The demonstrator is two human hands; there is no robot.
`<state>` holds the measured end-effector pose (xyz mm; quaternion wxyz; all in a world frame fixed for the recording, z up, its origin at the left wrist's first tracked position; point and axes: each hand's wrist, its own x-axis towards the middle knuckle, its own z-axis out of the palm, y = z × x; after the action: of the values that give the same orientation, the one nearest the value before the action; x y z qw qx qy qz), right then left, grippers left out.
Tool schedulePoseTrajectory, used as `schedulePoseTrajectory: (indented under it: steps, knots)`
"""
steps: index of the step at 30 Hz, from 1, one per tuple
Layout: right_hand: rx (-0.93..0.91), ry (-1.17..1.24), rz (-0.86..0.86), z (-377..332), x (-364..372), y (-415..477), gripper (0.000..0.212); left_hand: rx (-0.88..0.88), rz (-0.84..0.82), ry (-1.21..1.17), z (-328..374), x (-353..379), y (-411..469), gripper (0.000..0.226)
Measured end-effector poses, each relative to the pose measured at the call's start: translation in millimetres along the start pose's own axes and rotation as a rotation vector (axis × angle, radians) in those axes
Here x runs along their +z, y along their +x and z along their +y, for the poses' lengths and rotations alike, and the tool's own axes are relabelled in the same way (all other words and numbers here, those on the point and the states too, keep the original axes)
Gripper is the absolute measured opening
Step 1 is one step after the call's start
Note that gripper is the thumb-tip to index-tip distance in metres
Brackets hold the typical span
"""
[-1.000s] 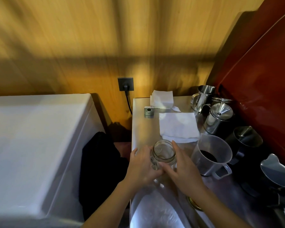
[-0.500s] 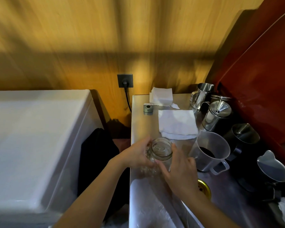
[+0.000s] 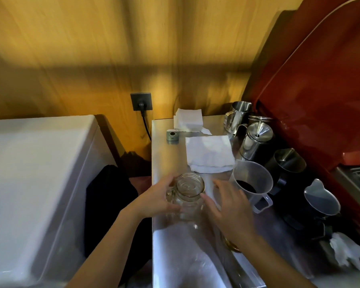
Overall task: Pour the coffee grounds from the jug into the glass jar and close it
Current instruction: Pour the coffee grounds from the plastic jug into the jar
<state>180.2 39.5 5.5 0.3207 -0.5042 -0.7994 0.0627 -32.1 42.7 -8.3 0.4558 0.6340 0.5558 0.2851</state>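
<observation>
The left hand [image 3: 154, 199] has its fingers wrapped round the jar [image 3: 188, 196], which stands upright, mouth open to the ceiling, close to the worktop's [image 3: 164, 156] left edge. The right hand [image 3: 230, 206] hovers just right of it, fingers spread and holding nothing. Further right the jug [image 3: 250, 181] stands upright with dark grounds [image 3: 245, 186] inside, hemmed in by metal pitchers [image 3: 256, 141]; bare worktop lies nearer the person.

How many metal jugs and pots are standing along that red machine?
5, in a row: a steel pitcher at the back, a lidded pot, a black pitcher, another pitcher nearest. One more rim peeks behind the pot.
</observation>
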Motion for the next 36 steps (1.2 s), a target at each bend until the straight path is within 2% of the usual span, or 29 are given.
schedulePoseTrajectory:
  steps: [5, 10, 14, 16, 18, 20, 22, 24, 26, 31, 36]
  knots:
    - [0.174, 0.062, 0.127, 23, -25, 0, 0.026, -0.005, -0.002, -0.104, -6, 3, -1, 0.082]
    - [0.319, -0.015, 0.304, 49, -36, -8, 0.02, 0.021, -0.003, -0.099, -6, 4, -1, 0.081]
    - [0.557, 0.068, 0.237, 60, -34, -18, 0.028, -0.002, -0.002, -0.163, -6, 4, -3, 0.086]
    - [0.698, 0.173, 0.189, 65, -31, -23, 0.029, 0.0, -0.001, -0.16, -6, 4, -2, 0.084]
    - [0.83, 0.402, 0.149, 68, -28, -24, 0.031, -0.006, 0.005, -0.163, -6, 4, -2, 0.084]
    - [0.879, 0.637, 0.169, 70, -25, -23, 0.042, -0.016, 0.008, -0.172, -7, 5, -3, 0.085]
    - [0.888, 0.806, 0.245, 71, -22, -20, 0.043, -0.021, 0.012, -0.17, -7, 5, -4, 0.085]
    - [0.878, 0.908, 0.316, 74, -20, -20, 0.03, -0.02, 0.011, -0.165, -7, 5, -4, 0.087]
    - [0.831, 0.912, 0.326, 76, -18, -22, 0.021, -0.017, 0.006, -0.163, -8, 5, -5, 0.087]
    - [0.683, 0.98, 0.222, 72, -19, -18, 0.012, 0.019, 0.01, -0.133, -10, 5, -8, 0.08]
    - [0.528, 0.92, 0.308, 63, -41, 5, 0.014, 0.054, 0.012, -0.203, -8, 9, -10, 0.081]
